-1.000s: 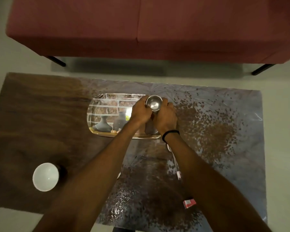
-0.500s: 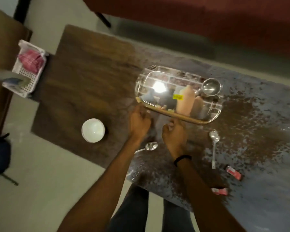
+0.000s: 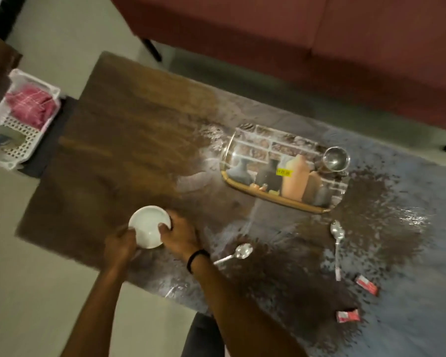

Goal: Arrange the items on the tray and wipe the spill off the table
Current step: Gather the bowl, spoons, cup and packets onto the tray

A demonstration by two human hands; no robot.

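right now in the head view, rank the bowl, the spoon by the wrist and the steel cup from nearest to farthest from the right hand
1. bowl: gripped by the right hand, at the near left.
2. spoon: just right of that wrist.
3. steel cup: far right, on the end of the tray.

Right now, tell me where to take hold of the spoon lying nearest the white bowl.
Pinch the spoon by its thin handle, from above, coming from the near left: it lies flat, handle pointing toward the right hand, which holds the white bowl. The brown spill surrounds its wide end, so the handle is likely cleaner.
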